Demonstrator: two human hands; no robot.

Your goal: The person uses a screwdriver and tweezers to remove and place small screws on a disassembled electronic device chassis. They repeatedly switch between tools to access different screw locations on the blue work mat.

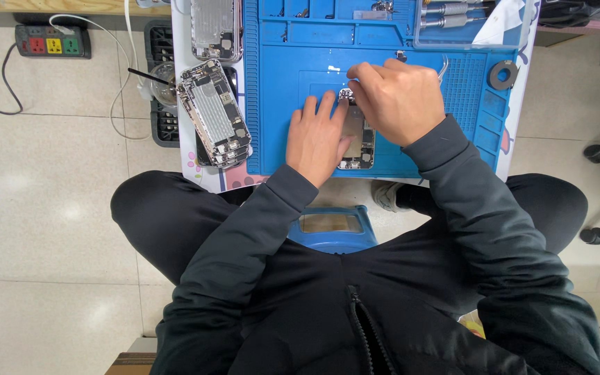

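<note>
An opened phone body [357, 146] with its inner parts showing lies on a blue work mat [282, 104]. My left hand [317, 135] lies flat on the phone's left side, fingers spread and pressing it down. Over the phone's top end, my right hand [397, 97] has its fingers curled, pinched at something small near the upper edge. What the fingers hold is hidden; a thin metal piece [444, 67] sticks out behind the hand.
A stack of opened phone bodies [214, 111] lies left of the mat, another [217, 28] above it. A clear tray with tools [453, 21] sits at the mat's top right, a black ring [503, 74] at the right edge. A power strip [51, 42] lies on the floor.
</note>
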